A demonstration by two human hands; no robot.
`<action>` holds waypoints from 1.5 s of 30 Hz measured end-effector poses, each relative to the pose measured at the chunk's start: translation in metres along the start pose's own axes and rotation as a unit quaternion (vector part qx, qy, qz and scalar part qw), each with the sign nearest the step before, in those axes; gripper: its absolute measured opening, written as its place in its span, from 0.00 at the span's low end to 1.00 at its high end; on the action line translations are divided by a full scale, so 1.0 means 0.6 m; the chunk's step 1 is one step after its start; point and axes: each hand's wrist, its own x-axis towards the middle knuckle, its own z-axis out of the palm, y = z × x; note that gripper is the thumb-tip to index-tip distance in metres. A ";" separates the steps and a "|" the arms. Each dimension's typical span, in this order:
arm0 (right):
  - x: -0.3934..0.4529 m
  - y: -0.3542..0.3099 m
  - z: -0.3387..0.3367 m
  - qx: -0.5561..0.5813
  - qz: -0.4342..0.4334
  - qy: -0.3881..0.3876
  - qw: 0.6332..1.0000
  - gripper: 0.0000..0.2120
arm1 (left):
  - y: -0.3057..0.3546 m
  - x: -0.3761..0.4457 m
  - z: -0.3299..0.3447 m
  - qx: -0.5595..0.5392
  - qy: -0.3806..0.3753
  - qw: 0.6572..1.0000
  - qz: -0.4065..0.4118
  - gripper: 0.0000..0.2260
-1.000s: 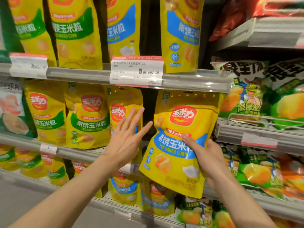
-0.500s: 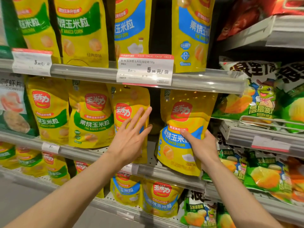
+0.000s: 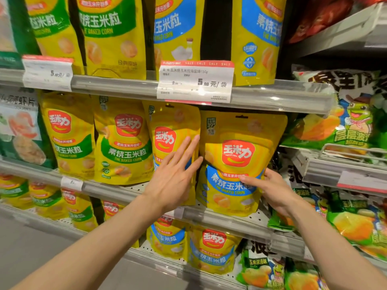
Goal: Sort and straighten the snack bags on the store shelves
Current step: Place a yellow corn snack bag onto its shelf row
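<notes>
Right hand (image 3: 274, 191) gripping blue-label corn bag (image 3: 236, 164), left hand (image 3: 173, 176) flat; shelf rail (image 3: 230, 218)

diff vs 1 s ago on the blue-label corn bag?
The right hand has pushed the blue-label bag back from a forward tilt to stand upright on the middle shelf. Left hand stays flat and open on the neighbouring bag. Other bags unchanged.

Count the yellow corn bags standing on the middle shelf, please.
4. Two green-label bags at left, one blue-label bag behind the left hand, one blue-label bag held by the right hand. More may stand hidden behind.
</notes>
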 end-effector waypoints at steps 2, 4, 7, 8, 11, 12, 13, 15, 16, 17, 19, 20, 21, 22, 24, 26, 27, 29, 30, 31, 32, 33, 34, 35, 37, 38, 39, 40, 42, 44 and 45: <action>0.001 -0.001 -0.008 0.001 0.009 -0.010 1.000 0.28 | 0.004 -0.003 0.004 -0.003 0.001 1.000 -0.002 0.33; 0.001 -0.002 -0.011 -0.002 0.014 -0.015 1.000 0.28 | 0.005 -0.004 0.008 -0.008 -0.001 1.000 -0.005 0.32; -0.006 -0.004 -0.008 -0.014 0.009 -0.007 1.000 0.31 | 0.008 -0.005 0.010 -0.019 0.005 1.000 -0.014 0.32; -0.010 -0.004 -0.006 -0.018 0.003 0.002 1.000 0.32 | 0.010 -0.006 0.010 -0.024 0.007 1.000 -0.017 0.31; -0.023 -0.003 0.000 -0.032 -0.021 0.048 0.998 0.39 | 0.016 -0.010 0.009 -0.047 0.009 0.998 -0.034 0.30; -0.029 -0.004 0.002 -0.036 -0.025 0.063 0.997 0.44 | 0.018 -0.011 0.008 -0.060 0.008 0.997 -0.041 0.30; -0.035 -0.004 0.004 -0.038 -0.028 0.074 0.996 0.49 | 0.022 -0.015 0.007 -0.079 0.008 0.996 -0.048 0.29; -0.056 -0.004 0.008 -0.067 -0.026 0.093 0.993 0.56 | 0.034 -0.027 0.004 -0.130 0.026 0.989 -0.071 0.27; -0.069 -0.001 0.011 -0.091 -0.027 0.109 0.990 0.55 | 0.045 -0.035 0.002 -0.167 0.041 0.981 -0.093 0.25; -0.082 0.006 0.013 -0.108 -0.035 0.127 0.985 0.53 | 0.060 -0.043 -0.001 -0.217 0.054 0.967 -0.126 0.23; -0.107 0.025 0.019 -0.130 -0.054 0.157 0.978 0.49 | 0.094 -0.053 -0.005 -0.325 0.057 0.922 -0.204 0.21; -0.117 0.034 0.022 -0.143 -0.063 0.165 0.974 0.48 | 0.110 -0.052 -0.001 -0.368 0.046 0.899 -0.234 0.22; -0.122 0.041 0.025 -0.156 -0.072 0.171 0.970 0.47 | 0.123 -0.048 0.004 -0.399 0.032 0.880 -0.254 0.24; -0.123 0.047 0.027 -0.166 -0.079 0.176 0.967 0.47 | 0.132 -0.042 0.011 -0.427 0.021 0.864 -0.266 0.28; -0.113 0.050 0.025 -0.179 -0.092 0.187 0.962 0.44 | 0.144 -0.026 0.023 -0.480 0.005 0.830 -0.283 0.33; -0.095 0.046 0.019 -0.181 -0.096 0.191 0.960 0.40 | 0.151 -0.012 0.034 -0.507 -0.001 0.810 -0.295 0.34; -0.085 0.044 0.016 -0.175 -0.095 0.191 0.961 0.39 | 0.155 -0.007 0.041 -0.506 0.001 0.812 -0.292 0.34; -0.066 0.042 0.014 -0.155 -0.083 0.190 0.966 0.37 | 0.163 0.003 0.052 -0.498 0.011 0.823 -0.274 0.33; -0.059 0.041 0.014 -0.145 -0.078 0.188 0.968 0.35 | 0.166 0.008 0.058 -0.501 0.015 0.821 -0.271 0.32; -0.054 0.042 0.015 -0.134 -0.074 0.187 0.970 0.33 | 0.168 0.013 0.063 -0.509 0.017 0.816 -0.274 0.32; -0.051 0.043 0.016 -0.126 -0.073 0.187 0.971 0.31 | 0.169 0.018 0.066 -0.517 0.019 0.808 -0.280 0.31; -0.048 0.045 0.017 -0.124 -0.072 0.190 0.971 0.29 | 0.169 0.022 0.069 -0.526 0.023 0.801 -0.284 0.31; -0.048 0.046 0.019 -0.125 -0.073 0.193 0.970 0.26 | 0.168 0.025 0.071 -0.534 0.029 0.795 -0.286 0.31; -0.048 0.045 0.019 -0.125 -0.073 0.198 0.969 0.24 | 0.168 0.026 0.073 -0.539 0.032 0.792 -0.285 0.31; -0.050 0.045 0.016 -0.120 -0.078 0.206 0.968 0.21 | 0.169 0.026 0.074 -0.534 0.032 0.799 -0.275 0.30; -0.052 0.046 0.014 -0.117 -0.080 0.208 0.968 0.19 | 0.170 0.024 0.075 -0.526 0.028 0.805 -0.271 0.29; -0.053 0.046 0.011 -0.116 -0.078 0.209 0.968 0.19 | 0.172 0.021 0.075 -0.518 0.024 0.811 -0.270 0.29; -0.054 0.046 0.009 -0.114 -0.075 0.210 0.968 0.19 | 0.174 0.018 0.075 -0.513 0.022 0.815 -0.270 0.29; -0.053 0.048 0.002 -0.108 -0.068 0.208 0.970 0.18 | 0.178 0.014 0.073 -0.513 0.032 0.813 -0.273 0.29; -0.055 0.052 0.000 -0.106 -0.071 0.212 0.969 0.21 | 0.180 0.016 0.069 -0.527 0.028 0.799 -0.287 0.31; -0.058 0.052 0.002 -0.107 -0.074 0.218 0.967 0.23 | 0.179 0.019 0.070 -0.536 0.022 0.790 -0.295 0.32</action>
